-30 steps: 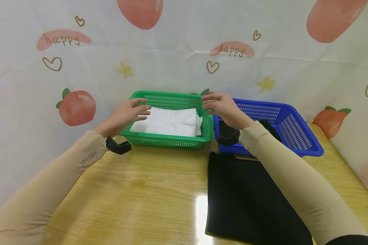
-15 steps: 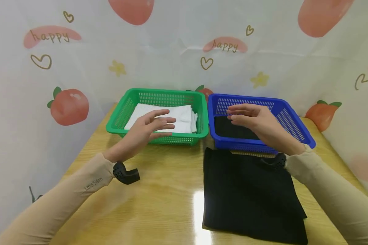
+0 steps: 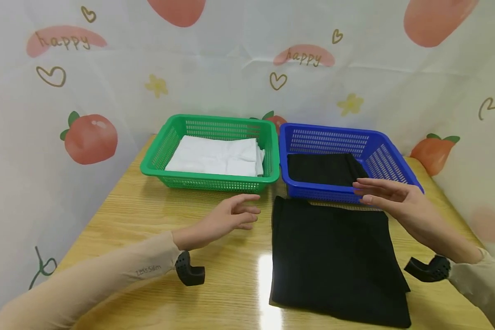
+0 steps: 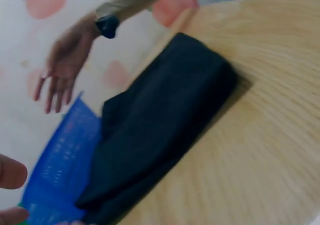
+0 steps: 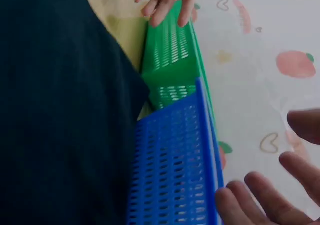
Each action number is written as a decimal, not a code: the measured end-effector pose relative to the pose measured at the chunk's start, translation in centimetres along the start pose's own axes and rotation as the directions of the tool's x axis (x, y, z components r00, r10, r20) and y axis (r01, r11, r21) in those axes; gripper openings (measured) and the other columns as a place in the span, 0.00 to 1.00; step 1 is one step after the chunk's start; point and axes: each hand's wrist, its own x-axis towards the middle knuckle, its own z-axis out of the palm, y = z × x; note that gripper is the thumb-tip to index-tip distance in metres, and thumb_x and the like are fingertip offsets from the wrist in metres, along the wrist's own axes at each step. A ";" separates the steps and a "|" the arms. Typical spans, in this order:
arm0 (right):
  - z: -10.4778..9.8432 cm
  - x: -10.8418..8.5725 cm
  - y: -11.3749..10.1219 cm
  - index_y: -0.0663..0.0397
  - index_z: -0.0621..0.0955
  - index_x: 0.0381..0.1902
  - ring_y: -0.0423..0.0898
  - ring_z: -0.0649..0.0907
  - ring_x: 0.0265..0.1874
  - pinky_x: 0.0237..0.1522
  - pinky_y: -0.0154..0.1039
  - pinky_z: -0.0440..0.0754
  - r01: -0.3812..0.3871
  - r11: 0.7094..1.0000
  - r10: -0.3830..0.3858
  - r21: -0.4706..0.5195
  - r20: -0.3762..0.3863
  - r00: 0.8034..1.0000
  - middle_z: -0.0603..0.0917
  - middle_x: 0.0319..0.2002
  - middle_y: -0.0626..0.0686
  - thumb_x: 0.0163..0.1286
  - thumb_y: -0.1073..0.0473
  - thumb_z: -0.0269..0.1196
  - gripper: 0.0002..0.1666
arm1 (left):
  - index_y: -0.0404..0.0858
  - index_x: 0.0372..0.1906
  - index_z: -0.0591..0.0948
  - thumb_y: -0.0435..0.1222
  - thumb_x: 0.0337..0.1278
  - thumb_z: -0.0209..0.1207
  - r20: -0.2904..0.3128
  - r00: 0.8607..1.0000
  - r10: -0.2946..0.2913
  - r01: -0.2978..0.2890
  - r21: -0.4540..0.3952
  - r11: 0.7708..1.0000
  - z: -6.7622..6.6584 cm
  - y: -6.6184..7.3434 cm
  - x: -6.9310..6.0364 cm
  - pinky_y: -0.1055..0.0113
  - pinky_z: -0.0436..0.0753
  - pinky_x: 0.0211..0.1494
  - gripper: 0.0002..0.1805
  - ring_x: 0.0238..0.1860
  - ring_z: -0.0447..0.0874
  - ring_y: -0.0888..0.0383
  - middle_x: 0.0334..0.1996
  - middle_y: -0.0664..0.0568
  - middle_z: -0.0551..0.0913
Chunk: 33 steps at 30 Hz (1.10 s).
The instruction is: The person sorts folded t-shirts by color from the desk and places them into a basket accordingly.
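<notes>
A black folded cloth (image 3: 338, 261) lies flat on the table in front of the blue basket. Left of it, my left hand (image 3: 220, 222) hovers over the wood, fingers relaxed and holding nothing. My right hand (image 3: 408, 208) is raised by the front right of the blue basket (image 3: 326, 189), fingers extended, nothing in it. Another folded black cloth (image 3: 321, 169) rests inside that basket. White folded cloth (image 3: 214, 156) lies in the green basket (image 3: 210, 181). In the left wrist view the black cloth (image 4: 165, 120) shows beside the blue basket (image 4: 65, 160).
Both baskets stand side by side at the back of the wooden table (image 3: 148, 293), against a white sheet (image 3: 214, 55) printed with peaches, hearts and words. A dark curved drawn line (image 3: 43, 268) shows on the sheet at the lower left.
Both hands have drawn back toward the front and to the right, away from the green basket. The white cloth in that basket is now in fuller view. The cloths appear to lie where they were.
</notes>
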 end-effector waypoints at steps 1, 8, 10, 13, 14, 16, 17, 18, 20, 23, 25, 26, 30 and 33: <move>-0.1 -0.2 0.2 0.58 0.69 0.71 0.47 0.76 0.61 0.55 0.29 0.74 0.002 1.000 -0.002 0.003 -0.005 1.000 0.74 0.65 0.61 0.76 0.66 0.55 0.26 | 0.37 0.75 0.60 0.33 0.72 0.54 0.000 1.000 -0.012 0.012 0.013 1.000 0.4 -0.3 0.3 0.53 0.77 0.58 0.31 0.62 0.73 0.41 0.65 0.33 0.70; -1.4 -1.2 1.6 0.60 0.67 0.72 0.49 0.77 0.60 0.54 0.30 0.75 -0.032 0.999 0.032 -0.006 0.018 0.999 0.73 0.65 0.62 0.77 0.67 0.54 0.27 | 0.46 0.76 0.62 0.36 0.67 0.59 0.018 0.998 -0.054 0.053 0.082 0.995 2.0 -1.6 1.4 0.49 0.78 0.55 0.35 0.64 0.71 0.44 0.68 0.33 0.65; -2.2 -1.6 2.2 0.59 0.67 0.72 0.50 0.78 0.60 0.54 0.30 0.76 -0.065 0.998 0.066 -0.017 0.032 0.997 0.73 0.65 0.61 0.78 0.66 0.53 0.27 | 0.47 0.76 0.61 0.36 0.66 0.60 0.024 0.998 -0.060 0.057 0.080 0.995 2.1 -1.7 1.5 0.48 0.78 0.55 0.36 0.67 0.67 0.43 0.69 0.33 0.64; -3.4 -2.2 3.1 0.58 0.66 0.73 0.51 0.78 0.59 0.53 0.31 0.76 -0.099 0.994 0.101 -0.039 0.046 0.994 0.73 0.66 0.61 0.78 0.65 0.52 0.27 | 0.48 0.78 0.58 0.35 0.66 0.60 0.036 0.997 -0.067 0.064 0.072 0.995 2.3 -1.8 1.7 0.48 0.78 0.55 0.39 0.68 0.65 0.42 0.69 0.33 0.63; -3.7 -2.4 3.3 0.57 0.66 0.73 0.50 0.78 0.59 0.53 0.31 0.76 -0.115 0.992 0.117 -0.046 0.042 0.992 0.73 0.66 0.60 0.79 0.64 0.52 0.27 | 0.49 0.78 0.57 0.35 0.66 0.60 0.039 0.997 -0.074 0.071 0.068 0.995 2.3 -1.9 1.8 0.48 0.78 0.54 0.40 0.68 0.65 0.42 0.69 0.33 0.63; -4.2 -2.8 3.8 0.57 0.66 0.73 0.49 0.78 0.59 0.53 0.31 0.77 -0.137 0.989 0.138 -0.059 0.031 0.990 0.73 0.66 0.60 0.79 0.63 0.53 0.27 | 0.50 0.78 0.55 0.34 0.65 0.61 0.049 0.996 -0.080 0.077 0.058 0.995 2.4 -2.0 2.0 0.49 0.78 0.54 0.41 0.68 0.66 0.42 0.68 0.32 0.64; -4.4 -3.0 4.0 0.57 0.66 0.73 0.50 0.78 0.59 0.53 0.32 0.77 -0.149 0.986 0.151 -0.070 0.023 0.988 0.73 0.66 0.59 0.79 0.62 0.53 0.27 | 0.50 0.79 0.55 0.35 0.65 0.61 0.057 0.995 -0.083 0.080 0.053 0.995 2.5 -2.1 2.0 0.49 0.78 0.54 0.42 0.68 0.66 0.42 0.68 0.32 0.65; -4.6 -3.2 4.2 0.57 0.66 0.73 0.50 0.78 0.59 0.53 0.32 0.77 -0.156 0.985 0.158 -0.078 0.016 0.987 0.73 0.66 0.60 0.79 0.61 0.53 0.28 | 0.49 0.79 0.55 0.35 0.65 0.62 0.067 0.994 -0.082 0.079 0.048 0.996 2.5 -2.1 2.1 0.49 0.78 0.54 0.42 0.67 0.67 0.42 0.67 0.32 0.66; -5.0 -3.6 4.6 0.56 0.66 0.73 0.49 0.78 0.59 0.53 0.33 0.77 -0.181 0.981 0.181 -0.073 -0.006 0.984 0.73 0.66 0.59 0.78 0.60 0.54 0.28 | 0.49 0.79 0.55 0.35 0.64 0.62 0.090 0.993 -0.079 0.076 0.042 0.996 2.7 -2.2 2.3 0.49 0.78 0.54 0.42 0.67 0.67 0.42 0.67 0.33 0.67; -5.7 -4.3 5.5 0.59 0.64 0.74 0.48 0.78 0.59 0.54 0.36 0.77 -0.182 0.983 0.182 -0.019 0.019 0.983 0.74 0.65 0.58 0.79 0.62 0.53 0.28 | 0.49 0.79 0.55 0.35 0.64 0.62 0.108 0.991 -0.076 0.072 0.042 0.997 3.0 -2.3 2.5 0.49 0.78 0.54 0.42 0.68 0.66 0.43 0.67 0.34 0.67; -6.2 -4.6 6.4 0.62 0.63 0.74 0.48 0.78 0.60 0.55 0.39 0.77 -0.166 0.984 0.162 0.066 0.065 0.985 0.75 0.65 0.55 0.79 0.66 0.51 0.28 | 0.48 0.78 0.56 0.35 0.64 0.62 0.104 0.991 -0.081 0.077 0.039 0.996 3.1 -2.4 2.7 0.50 0.79 0.54 0.42 0.68 0.66 0.43 0.67 0.33 0.66; -6.5 -4.7 6.9 0.63 0.62 0.74 0.48 0.77 0.60 0.56 0.40 0.76 -0.158 0.980 0.147 0.117 0.095 0.984 0.75 0.65 0.53 0.79 0.68 0.49 0.28 | 0.48 0.78 0.56 0.34 0.64 0.62 0.100 0.991 -0.084 0.081 0.032 0.996 3.2 -2.4 2.8 0.50 0.79 0.54 0.41 0.68 0.66 0.43 0.67 0.33 0.66; -7.3 -5.0 9.0 0.63 0.61 0.75 0.53 0.76 0.61 0.58 0.45 0.73 -0.152 0.942 0.089 0.299 0.214 0.973 0.74 0.65 0.50 0.79 0.73 0.43 0.28 | 0.48 0.77 0.59 0.33 0.63 0.63 0.086 0.991 -0.100 0.101 -0.007 0.995 3.5 -2.5 3.1 0.51 0.80 0.53 0.41 0.67 0.67 0.43 0.67 0.32 0.65; -7.8 -5.4 10.3 0.62 0.57 0.76 0.57 0.74 0.62 0.60 0.48 0.72 -0.201 0.895 0.084 0.399 0.292 0.953 0.74 0.66 0.53 0.80 0.73 0.39 0.29 | 0.47 0.77 0.61 0.33 0.62 0.63 0.086 0.990 -0.109 0.112 -0.027 0.993 3.7 -2.6 3.3 0.52 0.80 0.53 0.40 0.65 0.69 0.44 0.67 0.32 0.65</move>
